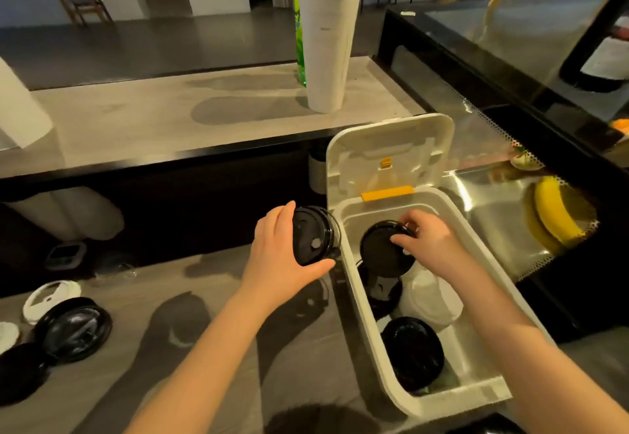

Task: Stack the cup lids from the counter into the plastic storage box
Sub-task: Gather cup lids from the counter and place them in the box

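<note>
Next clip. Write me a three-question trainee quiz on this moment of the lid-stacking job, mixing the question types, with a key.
1. True or false: the hinged white lid of the white plastic storage box stands open.
2. Multiple choice: where does the left hand hold its stack of black plastic cup lids?
A) inside the box
B) outside the box, beside its left wall
C) on the raised shelf behind
3. Short answer: what does the right hand pinch inside the box?

Key: 1 true; 2 B; 3 a black round cup lid.
</note>
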Demonstrator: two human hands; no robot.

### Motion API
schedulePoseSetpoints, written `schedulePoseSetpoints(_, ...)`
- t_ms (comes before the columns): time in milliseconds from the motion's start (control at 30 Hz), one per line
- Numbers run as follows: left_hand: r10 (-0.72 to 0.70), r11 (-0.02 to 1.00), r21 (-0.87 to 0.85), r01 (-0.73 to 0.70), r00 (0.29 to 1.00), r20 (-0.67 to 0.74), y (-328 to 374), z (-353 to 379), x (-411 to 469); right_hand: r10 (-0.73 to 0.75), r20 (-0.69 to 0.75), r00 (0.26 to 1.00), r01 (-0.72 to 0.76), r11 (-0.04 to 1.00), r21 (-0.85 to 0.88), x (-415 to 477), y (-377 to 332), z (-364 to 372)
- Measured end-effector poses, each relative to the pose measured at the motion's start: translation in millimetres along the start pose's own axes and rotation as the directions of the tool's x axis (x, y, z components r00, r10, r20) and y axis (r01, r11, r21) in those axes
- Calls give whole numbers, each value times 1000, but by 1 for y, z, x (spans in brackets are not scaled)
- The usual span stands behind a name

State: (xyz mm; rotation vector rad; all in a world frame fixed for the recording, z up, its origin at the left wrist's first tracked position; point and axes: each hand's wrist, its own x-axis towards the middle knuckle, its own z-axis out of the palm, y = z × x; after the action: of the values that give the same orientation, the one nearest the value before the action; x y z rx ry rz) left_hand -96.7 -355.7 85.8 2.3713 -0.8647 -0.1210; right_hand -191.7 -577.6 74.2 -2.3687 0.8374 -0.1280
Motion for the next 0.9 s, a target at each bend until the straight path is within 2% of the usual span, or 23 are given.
schedulePoseSetpoints(67,-23,1000,3,23,1000,-14,8,7,-1,27,176,984,-1,989,-146,11,4,4)
schedulePoseSetpoints(133,-50,999,-6,50,998,-35,14,13,-4,10,266,964,68,956,-286,19,6,12)
schedulePoseSetpoints(333,-64,998,-8,63,995,-72,26,27,-13,-154,328,932,311,805,-506,18,11,42)
schedulePoseSetpoints(433,-75,997,-4,75,994,-75,29,30,-13,-232,331,915,379,775,-505,13,16,50)
schedulePoseSetpoints(533,-73,997,4,73,994,-79,30,32,-10,-366,205,908,420,799,-431,8,21,45)
schedulePoseSetpoints(600,-71,997,8,72,995,-76,31,33,-8,-391,179,903,430,828,-360,6,25,41)
schedulePoseSetpoints(667,-69,998,7,70,995,-67,31,34,-7,-393,297,870,481,809,-338,2,29,42)
schedulePoseSetpoints(767,-63,998,14,64,996,-55,30,35,-8,-313,490,814,525,756,-390,-1,35,51)
schedulePoseSetpoints(900,-71,996,41,74,996,-56,27,34,-6,-202,536,820,474,764,-437,4,36,60)
